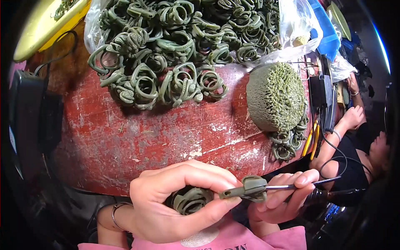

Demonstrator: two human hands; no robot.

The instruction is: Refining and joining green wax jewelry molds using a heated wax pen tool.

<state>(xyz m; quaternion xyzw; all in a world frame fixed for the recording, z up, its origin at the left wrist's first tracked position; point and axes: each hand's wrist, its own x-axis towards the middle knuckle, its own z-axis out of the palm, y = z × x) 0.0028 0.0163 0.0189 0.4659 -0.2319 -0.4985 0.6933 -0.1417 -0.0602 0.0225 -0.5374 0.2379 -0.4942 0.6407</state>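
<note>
My left hand (152, 198) is closed, pinching a dark green ring (250, 188) between thumb and fingertips. Several more green rings (191, 201) are cupped in its palm. In my right hand (281, 204), thumb and fingers grip a thin metal rod-shaped tool (280, 187), which has a dark far end. The tool's near end meets the pinched ring; whether it goes inside cannot be made out. Both hands are just off the near edge of a worn red table (137, 146).
A big heap of green rings (179, 46) lies on clear plastic at the back. At right stand a green block with a rough face (275, 98), a small ring cluster (287, 143) and yellow-handled tools (312, 139). A dark box (27, 112) is at left. Another person's hand (353, 116) shows far right.
</note>
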